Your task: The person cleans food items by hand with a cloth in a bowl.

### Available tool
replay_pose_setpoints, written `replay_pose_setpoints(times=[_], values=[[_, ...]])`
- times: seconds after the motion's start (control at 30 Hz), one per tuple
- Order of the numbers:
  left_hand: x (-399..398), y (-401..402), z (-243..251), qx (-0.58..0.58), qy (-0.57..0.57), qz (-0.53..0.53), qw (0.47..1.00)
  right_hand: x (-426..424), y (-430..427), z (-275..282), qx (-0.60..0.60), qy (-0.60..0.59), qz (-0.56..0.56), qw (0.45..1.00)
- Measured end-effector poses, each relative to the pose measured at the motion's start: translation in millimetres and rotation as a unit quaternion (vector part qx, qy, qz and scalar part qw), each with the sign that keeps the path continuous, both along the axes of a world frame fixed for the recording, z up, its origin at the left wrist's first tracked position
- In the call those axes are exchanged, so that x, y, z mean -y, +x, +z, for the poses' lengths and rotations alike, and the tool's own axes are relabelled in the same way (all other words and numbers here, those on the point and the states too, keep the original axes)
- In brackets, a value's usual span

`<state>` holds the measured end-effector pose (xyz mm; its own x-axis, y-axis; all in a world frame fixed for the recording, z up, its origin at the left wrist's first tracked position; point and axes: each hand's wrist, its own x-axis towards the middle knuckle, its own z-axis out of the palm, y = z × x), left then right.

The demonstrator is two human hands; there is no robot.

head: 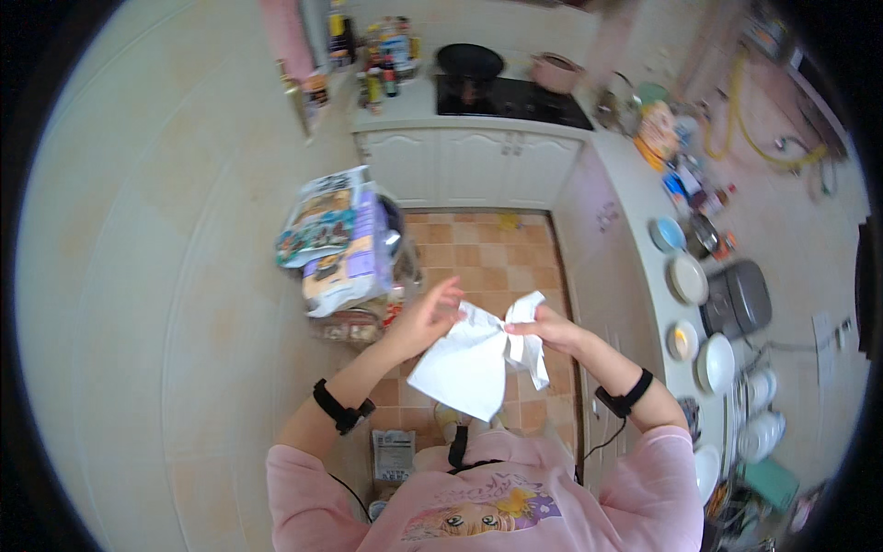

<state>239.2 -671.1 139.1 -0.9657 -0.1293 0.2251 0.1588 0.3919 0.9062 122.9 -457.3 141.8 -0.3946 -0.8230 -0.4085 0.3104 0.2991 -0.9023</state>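
A white sheet, paper or thin cloth, hangs in front of me above the tiled floor, gathered at its upper right part. My right hand pinches it at the gathered part, thumb on top. My left hand is beside the sheet's upper left edge with its fingers spread; whether the fingertips touch the sheet I cannot tell. The sheet's lower corners hang loose.
At left stand stacked printed packages. Ahead, a black wok and a pink pot sit by the black cooktop. The right counter holds bowls, bottles and a grey appliance. A printed bag lies near my feet.
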Motion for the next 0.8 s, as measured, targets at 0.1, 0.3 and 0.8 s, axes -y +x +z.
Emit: replay_pose_setpoints(times=[0.1,0.3,0.8], values=[[-46.5,-28.5,-31.7,0.126,0.125,-0.126,0.976,-36.5,-9.5,-17.0,0.07,0.001,-0.071,0.995],[-142.5,-94.0,-94.8,0.265,0.063,-0.106,0.956,-162.3,-21.4,-93.6,-0.151,0.155,-0.407,0.888],[-502.2,-49.1,-79.1,0.421,0.209,-0.256,0.845,-373.3,154.2,-102.8,-0.559,0.219,-0.43,0.675]])
